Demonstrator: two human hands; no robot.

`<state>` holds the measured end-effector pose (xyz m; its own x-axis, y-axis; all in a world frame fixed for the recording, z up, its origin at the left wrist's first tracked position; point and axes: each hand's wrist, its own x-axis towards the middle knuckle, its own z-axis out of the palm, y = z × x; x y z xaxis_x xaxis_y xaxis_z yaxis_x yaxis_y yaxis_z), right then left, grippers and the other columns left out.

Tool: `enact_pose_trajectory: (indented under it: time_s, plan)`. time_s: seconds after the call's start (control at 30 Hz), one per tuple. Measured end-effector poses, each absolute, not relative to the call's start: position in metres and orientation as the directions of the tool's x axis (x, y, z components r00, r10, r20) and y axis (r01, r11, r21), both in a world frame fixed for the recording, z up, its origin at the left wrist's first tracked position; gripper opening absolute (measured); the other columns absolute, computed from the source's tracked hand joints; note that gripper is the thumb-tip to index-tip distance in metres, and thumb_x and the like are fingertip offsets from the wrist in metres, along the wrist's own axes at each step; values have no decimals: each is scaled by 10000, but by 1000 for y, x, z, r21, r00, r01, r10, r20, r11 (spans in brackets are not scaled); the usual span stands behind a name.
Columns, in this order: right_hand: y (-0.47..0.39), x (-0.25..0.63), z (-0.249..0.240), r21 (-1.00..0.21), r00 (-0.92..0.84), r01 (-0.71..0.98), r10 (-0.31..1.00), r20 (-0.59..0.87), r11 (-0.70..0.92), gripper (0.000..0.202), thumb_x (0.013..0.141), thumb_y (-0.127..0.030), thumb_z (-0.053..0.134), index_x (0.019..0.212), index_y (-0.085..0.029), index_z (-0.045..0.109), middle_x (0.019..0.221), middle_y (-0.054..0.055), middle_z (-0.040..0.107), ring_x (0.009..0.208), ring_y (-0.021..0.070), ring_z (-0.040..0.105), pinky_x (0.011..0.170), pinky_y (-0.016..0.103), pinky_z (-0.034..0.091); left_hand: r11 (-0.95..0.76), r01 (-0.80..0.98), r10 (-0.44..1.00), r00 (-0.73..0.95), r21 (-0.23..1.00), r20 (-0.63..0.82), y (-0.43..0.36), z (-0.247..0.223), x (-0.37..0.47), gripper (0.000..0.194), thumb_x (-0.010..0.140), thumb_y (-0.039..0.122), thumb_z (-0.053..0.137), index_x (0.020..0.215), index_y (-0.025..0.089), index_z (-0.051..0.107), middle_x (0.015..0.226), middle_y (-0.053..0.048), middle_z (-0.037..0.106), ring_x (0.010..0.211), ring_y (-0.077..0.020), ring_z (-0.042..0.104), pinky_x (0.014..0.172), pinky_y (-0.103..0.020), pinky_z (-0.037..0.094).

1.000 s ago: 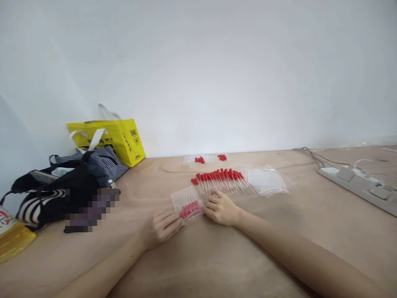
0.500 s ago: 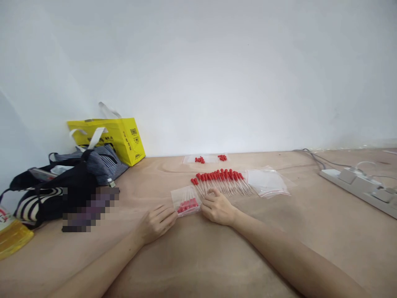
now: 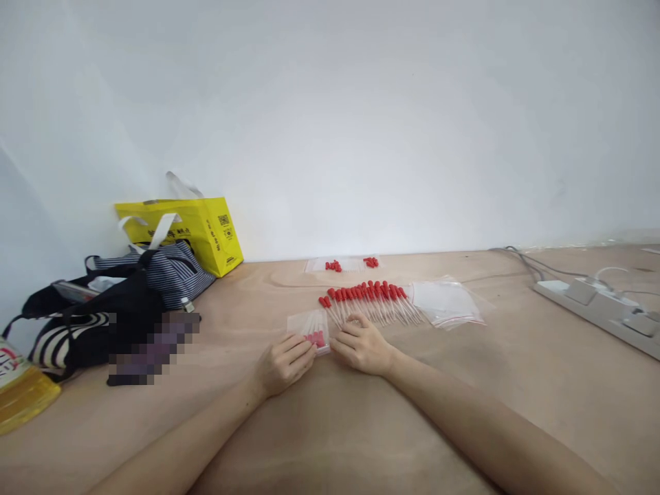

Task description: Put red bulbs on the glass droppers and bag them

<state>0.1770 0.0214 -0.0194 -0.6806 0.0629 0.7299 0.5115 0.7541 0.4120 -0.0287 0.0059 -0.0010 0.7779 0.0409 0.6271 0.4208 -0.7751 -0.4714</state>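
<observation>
A small clear zip bag (image 3: 304, 322) lies flat on the table, with several red-bulbed droppers (image 3: 315, 338) inside, bulbs toward me. My left hand (image 3: 287, 361) is closed on the bag's near edge and covers its lower left corner. At the near right corner, my right hand (image 3: 362, 346) has its fingers closed on the bag's edge; the exact contact of its fingertips is hidden. Just beyond lies a row of loose droppers (image 3: 368, 294), red bulbs away from me and thin pale stems toward me.
Flat clear bags (image 3: 447, 302) lie right of the loose droppers. Farther back, a filled bag (image 3: 353, 264) rests near the wall. A white power strip (image 3: 601, 309) with cables sits at right. At left are a yellow bag (image 3: 216, 237), dark cloth bags (image 3: 103, 320) and an oil bottle (image 3: 25, 392).
My left hand has slid right along the bag's near edge and now covers some of the red bulbs. My right hand has stayed almost in place at the bag's right corner.
</observation>
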Motion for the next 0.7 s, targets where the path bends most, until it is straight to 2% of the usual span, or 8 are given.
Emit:
enact_pose_trajectory:
  time_s: [0.23, 0.5, 0.7]
  plan:
    - [21, 176, -18, 444, -697, 486, 28, 716, 753, 267, 837, -93, 358, 657, -167, 540, 580, -21, 506, 608, 107, 402, 784, 325, 261, -783, 461, 95, 753, -419, 651, 4, 2, -17, 117, 791, 86, 463, 793, 127, 573, 671, -40, 617, 613, -145, 557, 563, -272, 450]
    - [20, 174, -17, 447, -686, 483, 7, 728, 753, 269, 839, -98, 359, 651, -166, 538, 569, -28, 502, 601, 100, 397, 774, 317, 255, -760, 470, 83, 755, -449, 650, 4, 2, -12, 161, 803, 83, 439, 762, 138, 585, 659, -39, 619, 638, -147, 569, 614, -286, 461]
    - [23, 173, -23, 315, -612, 585, 152, 776, 747, 209, 801, -106, 395, 669, -168, 544, 568, -19, 511, 611, 106, 405, 765, 324, 249, -756, 513, 110, 711, -405, 695, 2, 2, -22, 79, 782, 142, 537, 838, 155, 591, 738, -31, 652, 673, -139, 597, 624, -263, 478]
